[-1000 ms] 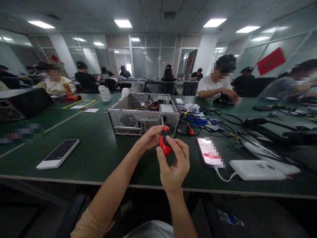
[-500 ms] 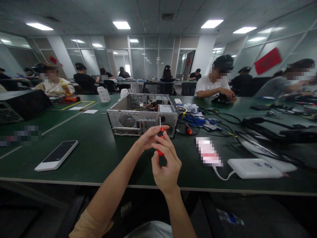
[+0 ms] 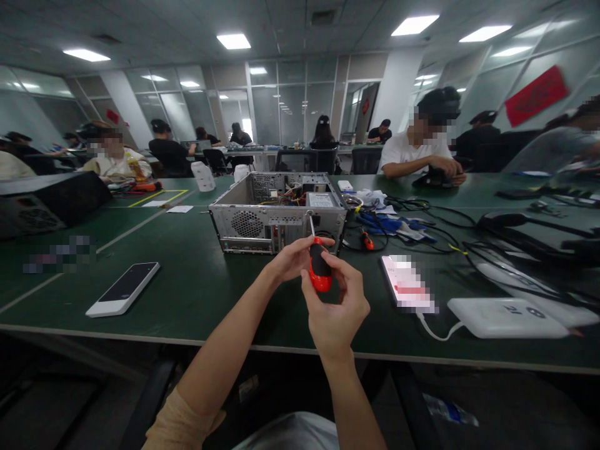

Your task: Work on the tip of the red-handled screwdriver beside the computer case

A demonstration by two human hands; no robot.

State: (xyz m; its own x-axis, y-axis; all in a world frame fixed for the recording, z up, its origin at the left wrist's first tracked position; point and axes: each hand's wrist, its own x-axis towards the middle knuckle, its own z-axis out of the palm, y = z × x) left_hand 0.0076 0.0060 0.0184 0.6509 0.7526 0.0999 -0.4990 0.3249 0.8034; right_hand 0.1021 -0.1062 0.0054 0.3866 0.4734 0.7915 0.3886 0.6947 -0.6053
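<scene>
A red and black screwdriver (image 3: 320, 269) points away from me, its metal shaft reaching the back panel of an open computer case (image 3: 244, 224). The tip meets the panel near its upper right part, below the silver power supply (image 3: 320, 199); the screw itself is too small to make out. My right hand (image 3: 338, 306) grips the handle between thumb and fingers. My left hand (image 3: 294, 257) is closed around the front end of the handle near the shaft, its fingers partly behind it.
Right of the case lie black cables (image 3: 422, 209), blue-and-white gloves (image 3: 391, 224) and a second screwdriver (image 3: 367, 240). A phone (image 3: 407, 284) is wired to a white power bank (image 3: 509, 317). On the left are a white device (image 3: 124, 289) and a black case (image 3: 51, 197). A co-worker (image 3: 422, 147) sits opposite.
My right hand's fingers have shifted to the handle's right side and spread around it, so more of the handle shows. The whole view has swung slightly; the screwdriver tip stays at the panel.
</scene>
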